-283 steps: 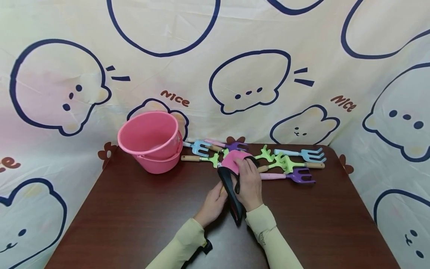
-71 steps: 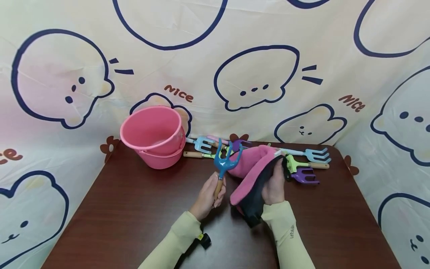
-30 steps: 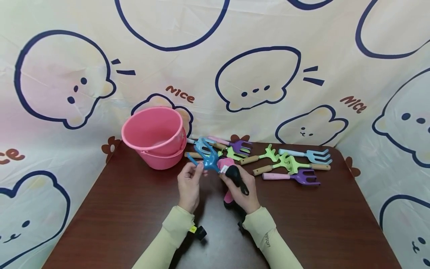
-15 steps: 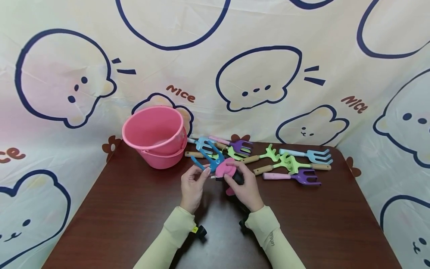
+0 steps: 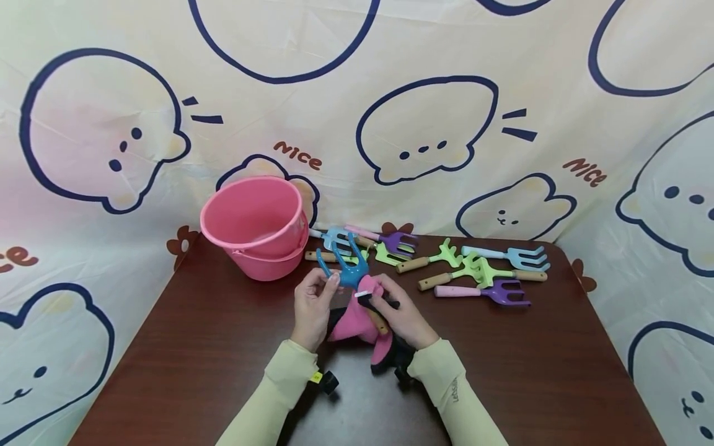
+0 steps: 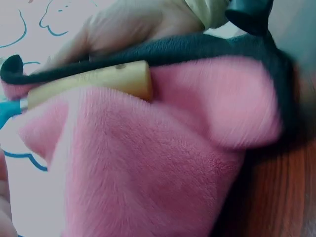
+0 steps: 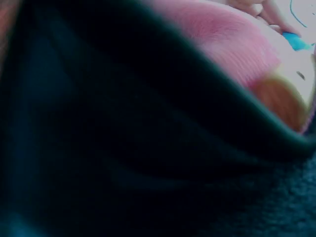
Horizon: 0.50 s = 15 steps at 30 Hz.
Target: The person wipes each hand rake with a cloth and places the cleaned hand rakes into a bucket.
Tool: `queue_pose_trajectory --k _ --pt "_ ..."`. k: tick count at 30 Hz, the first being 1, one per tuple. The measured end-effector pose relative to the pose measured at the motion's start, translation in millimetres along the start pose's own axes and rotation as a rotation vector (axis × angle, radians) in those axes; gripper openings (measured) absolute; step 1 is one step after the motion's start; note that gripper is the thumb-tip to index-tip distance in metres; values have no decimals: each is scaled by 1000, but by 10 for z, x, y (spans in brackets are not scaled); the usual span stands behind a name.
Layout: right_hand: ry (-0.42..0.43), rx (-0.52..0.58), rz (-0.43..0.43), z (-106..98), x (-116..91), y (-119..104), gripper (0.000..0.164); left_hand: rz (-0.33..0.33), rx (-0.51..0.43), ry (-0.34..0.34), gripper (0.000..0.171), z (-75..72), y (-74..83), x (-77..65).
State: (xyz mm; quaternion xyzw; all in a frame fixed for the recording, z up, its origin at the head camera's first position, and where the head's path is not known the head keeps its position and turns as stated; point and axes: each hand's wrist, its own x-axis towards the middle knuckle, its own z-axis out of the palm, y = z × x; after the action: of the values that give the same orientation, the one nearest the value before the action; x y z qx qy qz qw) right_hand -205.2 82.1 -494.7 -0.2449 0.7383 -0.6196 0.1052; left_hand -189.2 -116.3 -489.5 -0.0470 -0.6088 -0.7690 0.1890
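Note:
In the head view, my left hand (image 5: 313, 310) pinches a tine of a blue hand fork (image 5: 354, 272), its prongs pointing up and away. A pink plush cloth (image 5: 351, 322) with a black side wraps the fork's neck. My right hand (image 5: 408, 317) pinches the cloth there, near a white tag. The cloth's loose folds hang toward me, and the wooden handle (image 5: 378, 321) shows between them. In the left wrist view, the same handle (image 6: 98, 84) lies between pink folds and a dark edge. The cloth's dark side (image 7: 123, 108) fills most of the right wrist view.
Two nested pink buckets (image 5: 268, 260) stand at the back left of the brown table (image 5: 195, 371). Along the back lie several small garden tools, among them a purple fork (image 5: 506, 292), a light blue rake (image 5: 524, 257) and a green rake (image 5: 446, 253). A patterned sheet hangs behind.
Earlier my left hand held the fork's wooden handle; now it pinches a tine. My right hand has brought the cloth to the fork's neck. Over the last half second the cloth's folds dropped, baring the handle.

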Motion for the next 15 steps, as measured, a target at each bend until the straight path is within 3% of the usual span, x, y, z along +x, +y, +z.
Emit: queue_pose_trajectory --k 2,6,8,11,15 --pt "61 -70 -86 0 8 22 16 7 -10 31 20 2 42 23" --pt "173 -226 -244 36 12 71 29 43 -32 160 26 -39 126 93" --pt "212 -275 -278 55 9 85 35 61 -49 230 29 -69 159 132" --pt "224 -261 -210 76 10 84 37 69 -67 285 31 -94 188 167" --pt "194 -140 -83 87 33 70 36 43 -89 237 33 -73 188 141"
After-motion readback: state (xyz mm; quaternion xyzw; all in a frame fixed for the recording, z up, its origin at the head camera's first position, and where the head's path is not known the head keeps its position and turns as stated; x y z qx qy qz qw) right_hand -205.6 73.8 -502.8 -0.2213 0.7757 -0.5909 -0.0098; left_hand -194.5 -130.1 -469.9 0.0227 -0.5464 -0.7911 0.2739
